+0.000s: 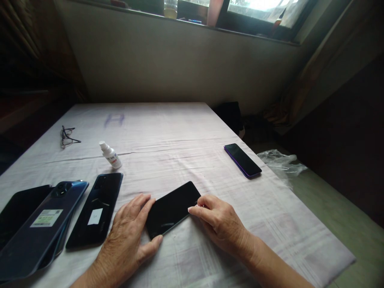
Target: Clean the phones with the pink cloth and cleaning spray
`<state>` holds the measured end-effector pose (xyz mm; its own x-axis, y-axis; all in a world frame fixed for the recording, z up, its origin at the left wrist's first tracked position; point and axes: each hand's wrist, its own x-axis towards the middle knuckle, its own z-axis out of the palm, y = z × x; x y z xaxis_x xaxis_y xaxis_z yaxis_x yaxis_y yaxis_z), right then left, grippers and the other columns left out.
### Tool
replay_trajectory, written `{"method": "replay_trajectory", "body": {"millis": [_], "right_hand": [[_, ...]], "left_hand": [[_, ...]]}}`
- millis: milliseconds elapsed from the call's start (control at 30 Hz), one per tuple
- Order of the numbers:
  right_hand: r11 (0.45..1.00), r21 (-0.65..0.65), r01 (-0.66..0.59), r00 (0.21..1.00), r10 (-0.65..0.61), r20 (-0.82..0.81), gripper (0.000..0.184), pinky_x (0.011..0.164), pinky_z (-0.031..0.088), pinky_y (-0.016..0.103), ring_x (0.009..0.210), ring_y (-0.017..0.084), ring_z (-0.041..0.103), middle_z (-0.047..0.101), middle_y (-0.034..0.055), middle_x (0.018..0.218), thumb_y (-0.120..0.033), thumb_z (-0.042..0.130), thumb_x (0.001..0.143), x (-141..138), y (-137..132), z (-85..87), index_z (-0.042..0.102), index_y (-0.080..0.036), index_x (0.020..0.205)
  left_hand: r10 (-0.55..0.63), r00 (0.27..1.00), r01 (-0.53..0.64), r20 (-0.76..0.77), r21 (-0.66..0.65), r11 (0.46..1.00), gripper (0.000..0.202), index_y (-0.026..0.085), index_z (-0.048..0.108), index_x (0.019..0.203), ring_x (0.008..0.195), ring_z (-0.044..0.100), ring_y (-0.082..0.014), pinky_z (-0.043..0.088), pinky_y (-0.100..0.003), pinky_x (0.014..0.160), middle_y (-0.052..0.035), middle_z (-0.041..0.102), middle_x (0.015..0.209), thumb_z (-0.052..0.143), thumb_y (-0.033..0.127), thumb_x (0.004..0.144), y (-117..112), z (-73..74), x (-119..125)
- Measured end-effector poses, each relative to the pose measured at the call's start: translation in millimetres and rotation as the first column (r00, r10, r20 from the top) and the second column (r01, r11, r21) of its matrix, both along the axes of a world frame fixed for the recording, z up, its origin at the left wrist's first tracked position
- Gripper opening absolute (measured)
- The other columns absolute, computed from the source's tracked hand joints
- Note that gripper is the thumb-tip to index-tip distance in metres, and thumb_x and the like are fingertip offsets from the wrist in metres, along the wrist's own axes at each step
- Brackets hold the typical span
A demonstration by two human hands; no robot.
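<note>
A smartphone (174, 210) lies screen up and dark on the cloth, slanting between my two hands. My left hand (129, 230) grips its left end, fingers along the far edge and thumb at the near corner. At the phone's right end, my right hand (220, 220) is closed in a pinch, the thumb and forefinger tips close to the edge. Whatever small thing may be in that pinch is too hidden to name. Left of my left hand rests a dark phone (103, 196), back up, bearing a white sticker (95, 217).
Several stacked phones (45, 236) occupy the left corner. A white bottle (110, 155) stands behind them, with eyeglasses (68, 137) farther left. Near the table's right edge lies a purple-edged phone (243, 161). Clear plastic (279, 162) sits beyond that edge. A checked cloth (168, 132) covers the table.
</note>
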<state>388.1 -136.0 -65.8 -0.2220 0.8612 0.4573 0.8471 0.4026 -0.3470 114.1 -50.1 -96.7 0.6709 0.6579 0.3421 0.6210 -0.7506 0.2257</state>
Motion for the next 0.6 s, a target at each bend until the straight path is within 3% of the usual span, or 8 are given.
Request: {"method": "replay_trajectory", "body": {"millis": [133, 233, 367, 600], "right_hand": [[0.999, -0.015, 0.034, 0.998, -0.035, -0.058, 0.030, 0.066, 0.052, 0.024, 0.076, 0.015, 0.063, 0.066, 0.0051, 0.091, -0.007, 0.049, 0.095, 0.2, -9.7, 1.2, 0.070, -0.023, 0.108], [0.986, -0.004, 0.165, 0.979, -0.164, -0.123, 0.027, 0.073, 0.054, 0.027, 0.083, 0.018, 0.066, 0.067, 0.0056, 0.092, -0.009, 0.050, 0.097, 3.3, -7.0, -0.7, 0.067, -0.021, 0.114], [0.957, -0.019, 0.290, 0.954, -0.291, -0.066, 0.018, 0.074, 0.054, 0.030, 0.082, 0.019, 0.067, 0.069, 0.0062, 0.092, -0.016, 0.051, 0.100, 4.2, 1.5, -6.7, 0.066, -0.020, 0.110], [0.978, -0.058, 0.202, 0.978, -0.204, -0.036, 0.024, 0.068, 0.051, 0.027, 0.076, 0.018, 0.063, 0.065, 0.0055, 0.087, -0.011, 0.051, 0.096, -15.3, -3.2, -7.8, 0.070, -0.019, 0.108]], "left_hand": [[-0.010, 1.000, 0.010, 0.003, -0.001, 1.000, 0.069, 0.024, 0.044, 0.143, 0.133, 0.052, -0.0343, 0.043, -0.048, 0.108, -0.0112, 0.055, 0.146, 0.067, 0.039, 0.079, 0.0, -3.0, -2.6], [-0.001, 1.000, 0.001, -0.011, -0.022, 1.000, 0.076, 0.024, 0.043, 0.143, 0.134, 0.051, -0.0349, 0.042, -0.048, 0.109, -0.0115, 0.054, 0.147, 0.075, 0.041, 0.076, -2.1, -5.5, -4.3], [-0.006, 1.000, 0.005, -0.017, -0.032, 0.999, 0.085, 0.023, 0.042, 0.143, 0.135, 0.049, -0.0365, 0.039, -0.049, 0.111, -0.0129, 0.054, 0.147, 0.081, 0.042, 0.070, -5.2, -7.5, -4.9], [-0.062, 0.998, 0.062, 0.000, -0.034, 0.997, 0.080, 0.023, 0.042, 0.145, 0.137, 0.048, -0.0352, 0.037, -0.049, 0.113, -0.0106, 0.052, 0.149, 0.071, 0.034, 0.071, -3.8, -6.6, -5.4]]}}
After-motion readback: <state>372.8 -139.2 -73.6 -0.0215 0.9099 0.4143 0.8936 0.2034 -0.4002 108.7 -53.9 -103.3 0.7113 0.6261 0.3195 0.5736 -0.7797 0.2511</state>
